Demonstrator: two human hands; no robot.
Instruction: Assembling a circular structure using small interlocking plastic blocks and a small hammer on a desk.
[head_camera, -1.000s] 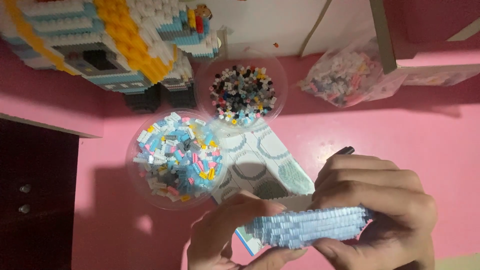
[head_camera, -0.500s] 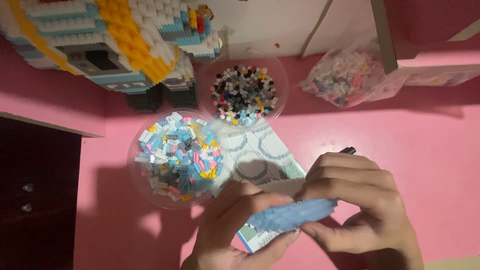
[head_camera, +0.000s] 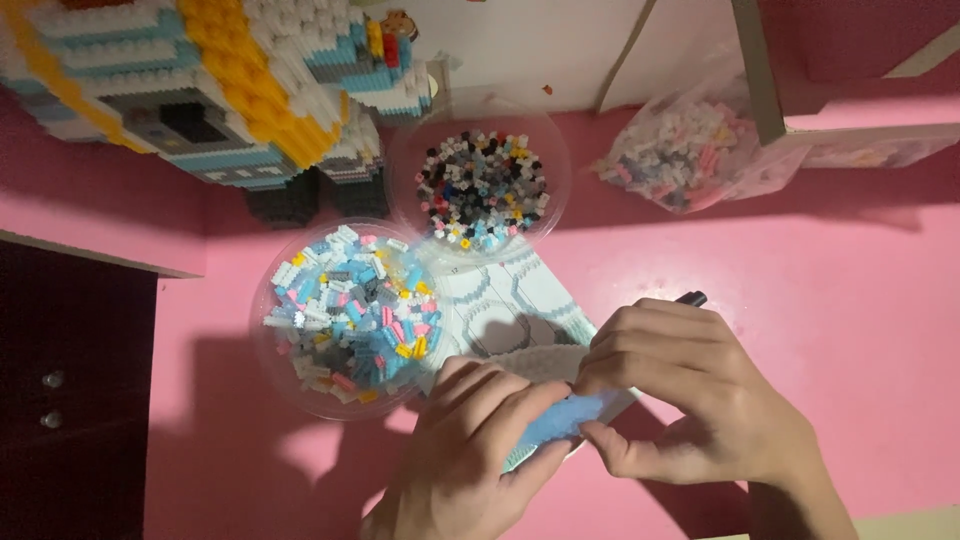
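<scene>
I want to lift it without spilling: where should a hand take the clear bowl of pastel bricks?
Probably the clear bowl of pastel bricks is best gripped at its left rim, coming from the left: that side is bare pink table, while the left hand crowds its right.

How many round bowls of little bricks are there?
2. One clear bowl of mostly blue, white and pink bricks sits left of the hands; another bowl of darker bricks sits behind it, near the big brick model.

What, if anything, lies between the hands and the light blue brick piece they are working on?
Nothing visible: the left hand and right hand both grip the light blue brick piece directly, above the printed sheet.
</scene>
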